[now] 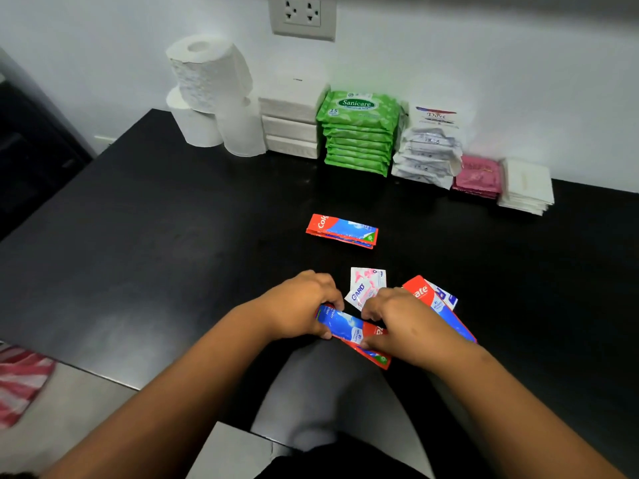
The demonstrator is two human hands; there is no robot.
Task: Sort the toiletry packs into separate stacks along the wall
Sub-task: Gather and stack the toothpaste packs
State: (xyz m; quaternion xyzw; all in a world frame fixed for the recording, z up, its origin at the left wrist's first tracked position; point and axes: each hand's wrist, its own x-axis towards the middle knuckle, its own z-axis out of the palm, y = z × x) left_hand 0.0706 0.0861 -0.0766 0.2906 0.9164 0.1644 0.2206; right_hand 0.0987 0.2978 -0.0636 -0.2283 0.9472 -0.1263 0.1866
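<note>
Both hands hold one red-and-blue toothpaste sachet low over the black table. My left hand grips its blue end and my right hand pinches its red end. Under my right hand lie more toothpaste sachets. White-and-pink Gard sachets lie between my hands. A small stack of toothpaste sachets sits mid-table. Along the wall stand stacks of green Sanicare wipes, white Dove sachets, pink sachets and white packs.
Toilet rolls and a pile of white tissue packs stand at the wall on the left. A wall socket is above them. A red-striped cloth lies on the floor beyond the table's near left edge.
</note>
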